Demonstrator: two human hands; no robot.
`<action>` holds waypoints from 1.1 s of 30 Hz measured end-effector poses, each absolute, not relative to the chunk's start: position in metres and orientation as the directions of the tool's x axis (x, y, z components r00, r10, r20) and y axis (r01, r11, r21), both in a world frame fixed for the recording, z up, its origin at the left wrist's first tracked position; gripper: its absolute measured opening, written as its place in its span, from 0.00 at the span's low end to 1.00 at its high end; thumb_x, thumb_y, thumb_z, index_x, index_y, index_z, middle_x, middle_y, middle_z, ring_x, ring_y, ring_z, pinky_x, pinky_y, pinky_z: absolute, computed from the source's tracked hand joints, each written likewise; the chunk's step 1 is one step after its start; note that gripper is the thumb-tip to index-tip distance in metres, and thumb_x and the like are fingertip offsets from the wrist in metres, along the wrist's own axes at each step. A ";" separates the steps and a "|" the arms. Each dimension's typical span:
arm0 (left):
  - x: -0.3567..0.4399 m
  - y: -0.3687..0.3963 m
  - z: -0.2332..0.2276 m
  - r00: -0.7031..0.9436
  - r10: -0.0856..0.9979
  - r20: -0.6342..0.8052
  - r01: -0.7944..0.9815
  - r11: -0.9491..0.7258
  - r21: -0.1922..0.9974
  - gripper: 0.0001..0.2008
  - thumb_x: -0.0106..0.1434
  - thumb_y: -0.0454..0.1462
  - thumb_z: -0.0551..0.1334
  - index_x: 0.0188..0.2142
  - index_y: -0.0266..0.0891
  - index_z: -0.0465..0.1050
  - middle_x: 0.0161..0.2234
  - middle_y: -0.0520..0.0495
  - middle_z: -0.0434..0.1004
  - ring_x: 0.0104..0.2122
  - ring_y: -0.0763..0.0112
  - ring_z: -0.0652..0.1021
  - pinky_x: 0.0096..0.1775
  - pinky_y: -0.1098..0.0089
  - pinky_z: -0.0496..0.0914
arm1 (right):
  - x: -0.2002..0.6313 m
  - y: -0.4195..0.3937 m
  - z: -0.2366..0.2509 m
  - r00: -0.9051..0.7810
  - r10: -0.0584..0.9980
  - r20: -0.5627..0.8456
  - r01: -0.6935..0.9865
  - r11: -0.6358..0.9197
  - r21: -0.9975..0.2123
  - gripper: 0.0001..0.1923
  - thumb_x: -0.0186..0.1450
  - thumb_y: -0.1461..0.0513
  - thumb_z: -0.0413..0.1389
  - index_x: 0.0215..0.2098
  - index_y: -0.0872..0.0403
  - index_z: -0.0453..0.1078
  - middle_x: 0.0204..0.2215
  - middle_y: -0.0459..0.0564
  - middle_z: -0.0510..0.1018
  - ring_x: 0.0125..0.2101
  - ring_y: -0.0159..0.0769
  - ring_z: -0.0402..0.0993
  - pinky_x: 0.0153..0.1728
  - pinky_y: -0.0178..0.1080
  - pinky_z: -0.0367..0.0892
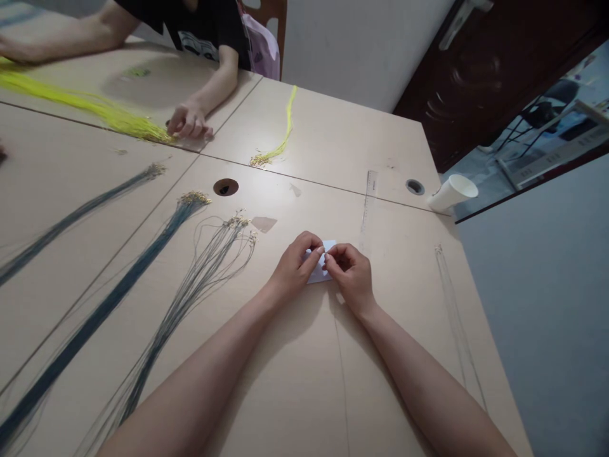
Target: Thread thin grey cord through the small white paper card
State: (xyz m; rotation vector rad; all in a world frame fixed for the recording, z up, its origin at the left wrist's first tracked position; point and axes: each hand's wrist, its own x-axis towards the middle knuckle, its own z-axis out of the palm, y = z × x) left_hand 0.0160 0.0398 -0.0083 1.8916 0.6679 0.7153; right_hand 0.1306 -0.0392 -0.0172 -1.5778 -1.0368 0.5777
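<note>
Both of my hands meet over a small white card (318, 271) lying on the beige table (390, 355). My left hand (295, 266) pinches the card's upper part with thumb and forefinger. My right hand (349, 273) pinches it from the right, fingertips touching those of the left. A thin dark cord (340, 355) runs from under my hands toward me along the table. Whether the cord is fixed to the card is hidden by my fingers.
Bundles of dark blue cords (157, 241) with gold clasps lie to the left, yellow cords (280, 143) farther back. A clear ruler (368, 197), a tipped paper cup (451, 192) and more thin cords (454, 311) are to the right. Another person's hand (189, 120) rests on yellow cords.
</note>
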 end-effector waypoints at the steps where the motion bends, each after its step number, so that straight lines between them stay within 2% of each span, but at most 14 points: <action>1: 0.016 0.040 -0.008 0.675 0.710 0.201 0.138 -0.389 0.911 0.07 0.63 0.37 0.51 0.31 0.38 0.62 0.32 0.51 0.64 0.33 0.74 0.66 0.35 0.73 0.61 | 0.131 -0.039 -0.017 0.498 0.854 0.151 0.308 -0.011 -0.951 0.03 0.57 0.61 0.54 0.28 0.54 0.66 0.22 0.45 0.72 0.23 0.31 0.69 0.25 0.34 0.64; 23: 0.017 0.037 -0.010 0.668 0.679 0.306 0.128 -0.509 0.851 0.05 0.63 0.34 0.51 0.31 0.39 0.62 0.30 0.52 0.63 0.31 0.75 0.66 0.35 0.73 0.62 | 0.133 -0.038 -0.018 0.474 0.875 0.095 0.240 -0.025 -0.971 0.03 0.57 0.61 0.54 0.28 0.54 0.65 0.21 0.44 0.72 0.23 0.31 0.70 0.24 0.34 0.63; 33: 0.017 0.037 -0.008 0.618 0.748 0.241 0.122 -0.394 0.911 0.06 0.63 0.35 0.51 0.31 0.38 0.62 0.30 0.51 0.64 0.32 0.75 0.66 0.33 0.73 0.61 | 0.132 -0.039 -0.017 0.468 0.877 0.105 0.190 0.017 -0.982 0.05 0.58 0.60 0.55 0.30 0.54 0.66 0.23 0.44 0.72 0.24 0.31 0.72 0.26 0.34 0.65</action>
